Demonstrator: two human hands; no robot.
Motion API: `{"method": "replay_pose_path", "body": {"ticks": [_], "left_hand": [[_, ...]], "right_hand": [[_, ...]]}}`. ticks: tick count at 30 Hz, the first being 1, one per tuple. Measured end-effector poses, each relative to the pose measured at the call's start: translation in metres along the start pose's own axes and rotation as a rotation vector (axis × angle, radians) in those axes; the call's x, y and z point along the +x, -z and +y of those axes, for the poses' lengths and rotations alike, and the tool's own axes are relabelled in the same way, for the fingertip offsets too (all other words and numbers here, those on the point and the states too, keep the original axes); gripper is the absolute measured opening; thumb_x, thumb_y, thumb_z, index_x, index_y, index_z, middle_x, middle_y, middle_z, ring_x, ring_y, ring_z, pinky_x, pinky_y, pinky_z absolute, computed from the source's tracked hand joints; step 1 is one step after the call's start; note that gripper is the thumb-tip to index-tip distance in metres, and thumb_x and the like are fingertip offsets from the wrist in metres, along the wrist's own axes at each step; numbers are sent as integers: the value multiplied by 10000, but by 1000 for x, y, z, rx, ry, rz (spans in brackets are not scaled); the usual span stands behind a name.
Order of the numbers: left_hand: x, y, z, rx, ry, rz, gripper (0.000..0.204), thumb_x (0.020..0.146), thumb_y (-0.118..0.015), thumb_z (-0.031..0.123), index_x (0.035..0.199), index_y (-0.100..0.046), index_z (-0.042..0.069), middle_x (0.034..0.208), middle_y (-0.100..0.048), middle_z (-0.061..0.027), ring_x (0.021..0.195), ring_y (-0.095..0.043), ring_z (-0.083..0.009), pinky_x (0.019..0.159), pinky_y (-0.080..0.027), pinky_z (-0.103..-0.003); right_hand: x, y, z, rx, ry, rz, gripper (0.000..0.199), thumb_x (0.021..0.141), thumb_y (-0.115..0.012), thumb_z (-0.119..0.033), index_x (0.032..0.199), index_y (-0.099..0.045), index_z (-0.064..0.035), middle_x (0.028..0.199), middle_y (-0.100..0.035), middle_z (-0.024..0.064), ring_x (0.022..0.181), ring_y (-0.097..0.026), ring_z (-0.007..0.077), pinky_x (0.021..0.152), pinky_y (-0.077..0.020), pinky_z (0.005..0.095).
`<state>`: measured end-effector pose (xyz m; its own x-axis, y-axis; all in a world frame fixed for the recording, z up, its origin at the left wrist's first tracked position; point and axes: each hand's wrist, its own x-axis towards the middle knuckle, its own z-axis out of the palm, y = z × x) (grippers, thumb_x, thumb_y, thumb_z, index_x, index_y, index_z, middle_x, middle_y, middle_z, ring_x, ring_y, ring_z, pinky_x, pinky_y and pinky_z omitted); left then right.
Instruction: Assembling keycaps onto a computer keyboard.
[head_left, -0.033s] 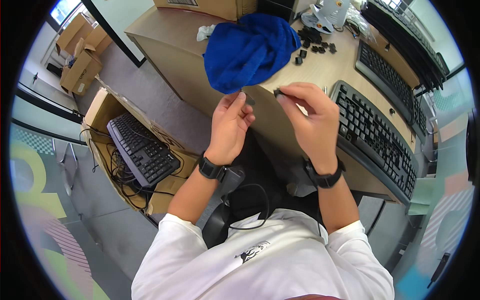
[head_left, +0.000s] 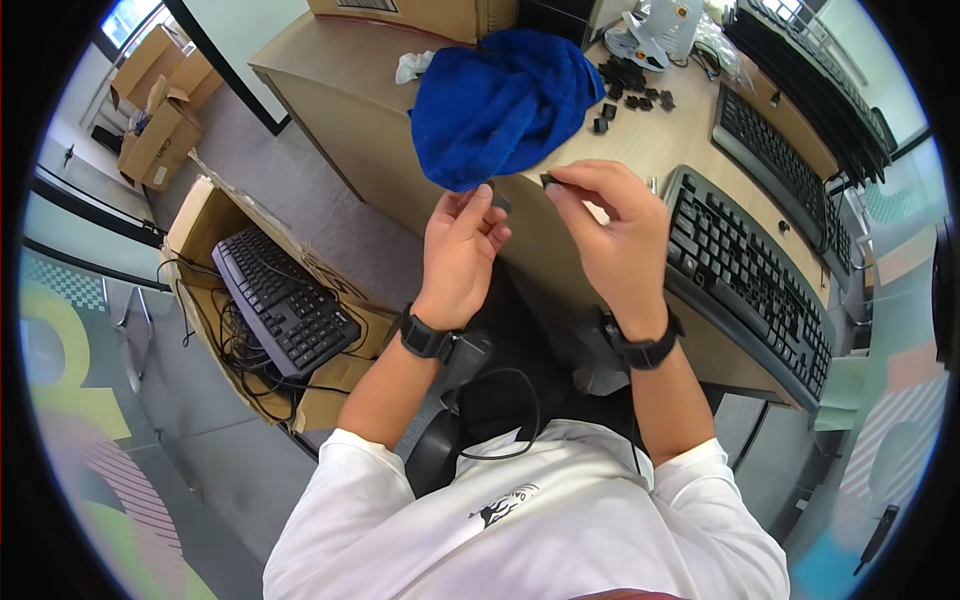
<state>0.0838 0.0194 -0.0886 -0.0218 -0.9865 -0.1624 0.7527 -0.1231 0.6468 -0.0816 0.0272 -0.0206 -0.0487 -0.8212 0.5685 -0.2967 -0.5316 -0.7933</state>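
In front of the desk edge, below the blue cloth [head_left: 500, 105], my left hand [head_left: 458, 250] is closed, thumb up, around a small dark grey piece [head_left: 501, 203] whose kind I cannot make out. Across from it my right hand [head_left: 615, 235] pinches a black keycap [head_left: 548, 180] between thumb and fingertips. The two hands are apart. Just right of my right hand lies a black keyboard [head_left: 745, 290], with gaps visible among its keys. Several loose black keycaps [head_left: 622, 75] are piled on the desk beside the cloth.
A second keyboard [head_left: 770, 150] lies farther back on the desk [head_left: 570, 150], near a stack of black keyboards [head_left: 815, 85]. At left, an open cardboard box [head_left: 195, 215] holds a keyboard [head_left: 285, 300] and tangled cables. White crumpled tissue [head_left: 412, 67] sits by the cloth.
My right hand has shifted slightly left with the keycap, closer to my left hand. My left hand has hardly moved.
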Motion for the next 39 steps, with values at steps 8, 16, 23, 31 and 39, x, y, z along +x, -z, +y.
{"method": "replay_pose_path", "body": {"ticks": [8, 16, 23, 31, 39], "left_hand": [[5, -1, -5, 33, -116, 42, 175, 1062, -672, 150, 1210, -689, 57, 994, -704, 9, 820, -674, -101, 674, -511, -256], [15, -8, -3, 37, -182, 73, 157, 1061, -670, 136, 1160, -696, 18, 860, -704, -11, 627, -625, -91, 557, -458, -235], [12, -13, -4, 104, -219, 122, 121, 1054, -671, 113, 1104, -694, 6, 726, -644, 10, 520, -516, -59, 500, -408, -239], [19, -8, 7, 73, -283, 64, 141, 1063, -684, 160, 1093, -662, 24, 669, -592, 15, 510, -495, -74, 534, -428, -264], [-12, 3, -21, 64, -57, 94, 230, 1056, -677, 134, 1244, -626, 10, 1107, -698, -87, 743, -612, -87, 688, -518, -265]], "right_hand": [[26, -52, 18, -181, 41, -5, 145, 845, -777, 34, 986, -776, 1, 967, -766, 114, 802, -764, 230, 745, -617, 303], [29, -64, 17, -289, 108, -40, 126, 823, -782, 38, 936, -755, -10, 950, -778, 106, 753, -759, 229, 662, -605, 310], [23, -61, 20, -419, 197, -32, 119, 787, -793, 32, 871, -726, -21, 934, -776, 107, 713, -739, 252, 623, -583, 316], [2, -39, -2, 198, -319, -12, 119, 881, -807, 27, 888, -689, 14, 1015, -785, 126, 920, -758, 158, 788, -626, 299], [-19, -1, -16, 1177, -535, 8, 163, 964, -723, 67, 1093, -634, 21, 1174, -744, 167, 991, -772, 243, 908, -660, 390]]}}
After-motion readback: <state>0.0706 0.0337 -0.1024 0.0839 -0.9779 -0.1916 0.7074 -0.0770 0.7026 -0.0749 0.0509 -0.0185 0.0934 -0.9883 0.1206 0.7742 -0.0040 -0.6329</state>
